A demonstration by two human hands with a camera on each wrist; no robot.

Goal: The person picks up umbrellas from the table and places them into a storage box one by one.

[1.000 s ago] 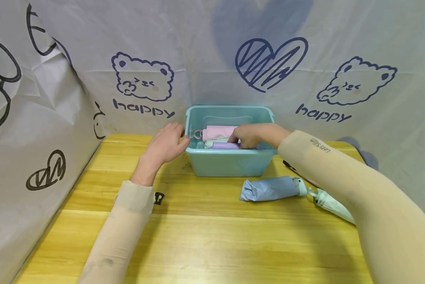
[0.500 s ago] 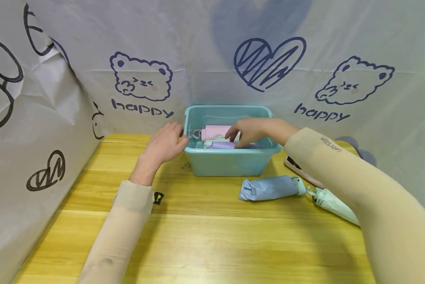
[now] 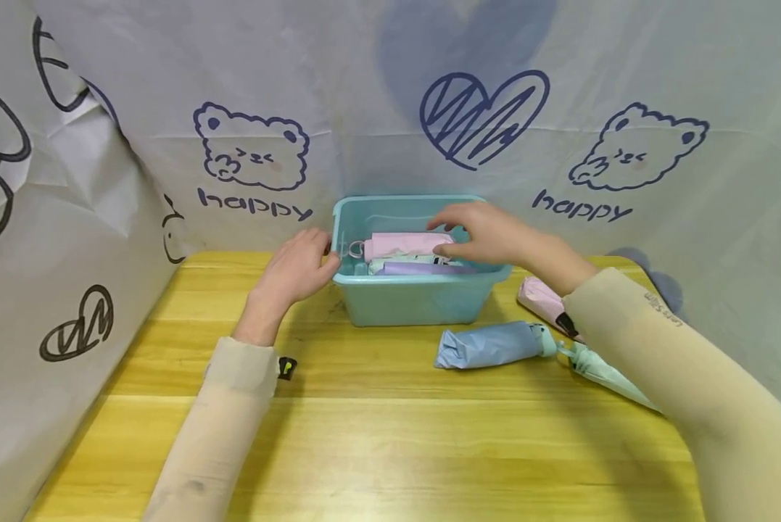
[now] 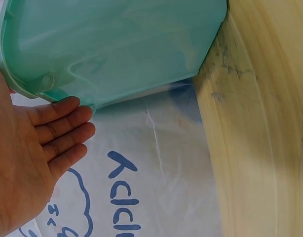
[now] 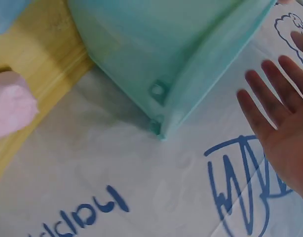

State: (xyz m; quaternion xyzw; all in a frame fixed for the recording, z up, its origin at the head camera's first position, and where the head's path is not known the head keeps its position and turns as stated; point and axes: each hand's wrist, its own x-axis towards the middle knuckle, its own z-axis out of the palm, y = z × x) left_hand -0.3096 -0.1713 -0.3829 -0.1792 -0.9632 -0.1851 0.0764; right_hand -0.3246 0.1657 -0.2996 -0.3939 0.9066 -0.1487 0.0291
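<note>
A light-blue plastic bin (image 3: 416, 301) stands at the back of the wooden table. Inside lie folded umbrellas: a pink one (image 3: 399, 243) with a wrist loop, a pale mint one (image 3: 380, 264) and a purple one (image 3: 423, 269). My left hand (image 3: 299, 267) rests at the bin's left rim; the left wrist view shows its fingers nearly straight against the outer wall (image 4: 117, 59). Over the bin's right side hovers my right hand (image 3: 488, 233), fingers spread and holding nothing. In the right wrist view this hand (image 5: 284, 123) is likewise bare.
Right of the bin lie a blue folded umbrella (image 3: 491, 346), a mint one (image 3: 608, 375) partly under the right forearm, and a pink one (image 3: 542, 299). A small black-and-yellow item (image 3: 287, 368) sits by the left sleeve. A drawn-on white sheet (image 3: 377, 109) backs the table.
My right hand has come up out of the bin and shifted right, its fingers spreading. More of the umbrellas inside shows. The left hand keeps its place at the rim.
</note>
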